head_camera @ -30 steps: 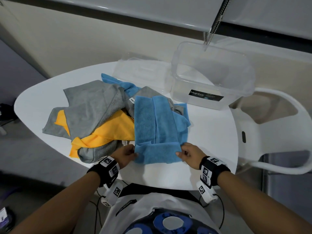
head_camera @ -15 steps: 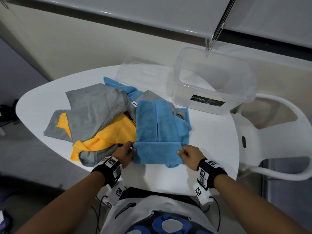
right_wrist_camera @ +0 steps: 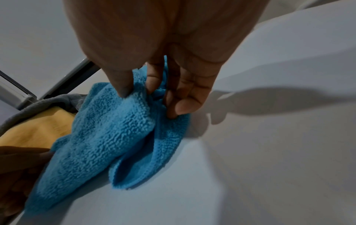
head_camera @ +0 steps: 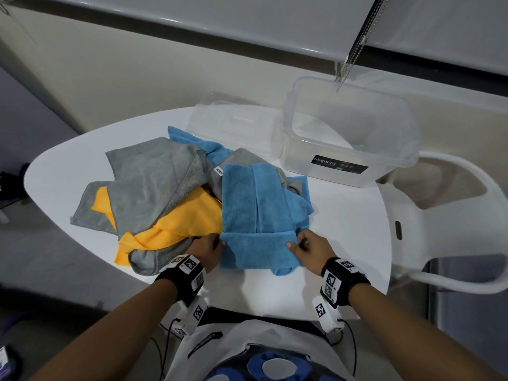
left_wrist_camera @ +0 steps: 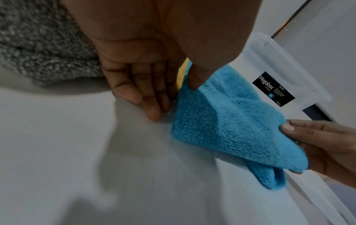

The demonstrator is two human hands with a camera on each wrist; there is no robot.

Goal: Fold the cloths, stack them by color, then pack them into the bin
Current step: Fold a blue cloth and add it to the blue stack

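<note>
Pinching the blue cloth at both ends of its folded near edge, left hand and right hand gripping, cloth on the white table, clear bin behind.

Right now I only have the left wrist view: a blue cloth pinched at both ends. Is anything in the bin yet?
Observer: No. In the head view the clear bin stands empty at the table's far side.
Operator: Are other cloths waiting?
Observer: Yes, gray cloths, a yellow cloth and a second blue cloth lie in a loose pile left of the blue cloth.
Operator: How does the right hand grip?
Observer: In the right wrist view the right hand pinches the near fold between thumb and fingers; the left hand holds the other end.
</note>
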